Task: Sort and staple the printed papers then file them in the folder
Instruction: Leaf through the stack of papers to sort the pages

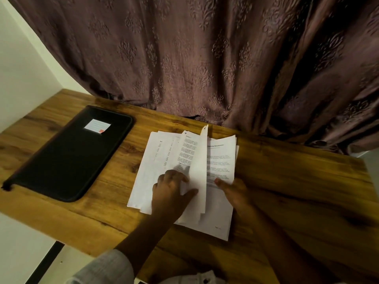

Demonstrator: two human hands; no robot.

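— Found the printed papers (pixel 221 158) where?
— On the tabletop (pixel 297 181), about the middle, toward the near edge. Lay fanned in a loose stack. Stood partly lifted as well, with a few sheets reared on edge down the centre like a page half turned.
— Held up by what?
— By the left hand (pixel 172 187). Gripped those raised sheets low down, fingers curled against the left face, thumb stretched across the near side.
— And the right hand (pixel 235 191)?
— Rested on the right-hand page, thumb laid flat over the print. Couldn't tell about the other fingers: hidden at the stack's right edge.
— Managed to read anything?
— No. Made out lines of text and one heading, too small and blurred to read.
— Noticed what beyond the stack?
— A black folder (pixel 71 160) to the left, well apart from the sheets. Lay flat and closed, with a pale label (pixel 97 125) near its far end. Saw a brown patterned curtain (pixel 205 58) behind, hanging down to the tabletop's far edge, a white wall (pixel 20 58) at the left, and a grey sleeve (pixel 106 267) on the left arm.
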